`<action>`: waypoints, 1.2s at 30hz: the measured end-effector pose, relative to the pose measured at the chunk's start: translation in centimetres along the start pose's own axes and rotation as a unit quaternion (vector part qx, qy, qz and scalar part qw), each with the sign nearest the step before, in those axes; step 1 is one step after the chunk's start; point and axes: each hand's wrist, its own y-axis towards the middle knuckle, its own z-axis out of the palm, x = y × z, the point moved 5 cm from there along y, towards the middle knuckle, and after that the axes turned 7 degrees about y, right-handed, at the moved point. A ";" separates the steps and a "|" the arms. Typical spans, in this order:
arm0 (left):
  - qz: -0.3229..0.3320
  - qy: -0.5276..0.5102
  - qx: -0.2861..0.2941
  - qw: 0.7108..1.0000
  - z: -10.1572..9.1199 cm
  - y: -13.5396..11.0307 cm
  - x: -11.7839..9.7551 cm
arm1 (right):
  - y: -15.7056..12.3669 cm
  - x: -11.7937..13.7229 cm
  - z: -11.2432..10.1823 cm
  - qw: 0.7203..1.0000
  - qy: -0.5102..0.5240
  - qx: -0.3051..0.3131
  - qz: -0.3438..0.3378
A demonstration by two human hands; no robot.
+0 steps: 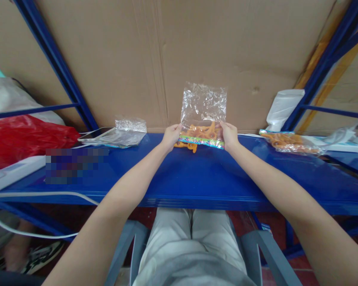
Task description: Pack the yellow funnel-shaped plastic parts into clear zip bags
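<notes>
Counted one left hand [171, 137], one right hand [230, 136] and one filled clear bag [203, 107] between. Tallied also one other filled bag [289, 142] at right, one red plastic bag [30, 137] at far left, two white cable runs [40, 194], two chair armrests [139, 230], one worktop [203, 178]. Could not count orange pieces [186, 146] or flat clear bags [128, 137], too overlapped.

No text, label or number can be read here.
The raised clear bag [203, 113] has a colourful printed strip [201, 143] along its bottom, but its marks are too small and blurred. The bag of orange pieces [292, 143] at the right side also has coloured print [276, 134] on its edge, equally unreadable. At left, 1 pixelated patch [73, 165] covers any writing.
</notes>
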 end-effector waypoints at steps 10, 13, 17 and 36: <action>-0.010 0.014 0.112 0.994 1.2 -0.8 0.0 | 1.9 0.8 -2.2 0.998 0.042 -0.050 -0.019; -0.006 0.021 0.128 0.992 1.3 -1.3 -0.3 | 2.0 1.0 -2.5 0.996 0.053 -0.067 -0.007; -0.011 0.035 0.133 0.990 1.2 -1.3 -0.2 | 2.0 1.3 -2.8 0.995 0.061 -0.081 0.006; -0.012 0.074 0.087 0.993 1.3 -0.5 0.8 | 3.8 0.8 -3.8 0.996 0.019 -0.091 -0.020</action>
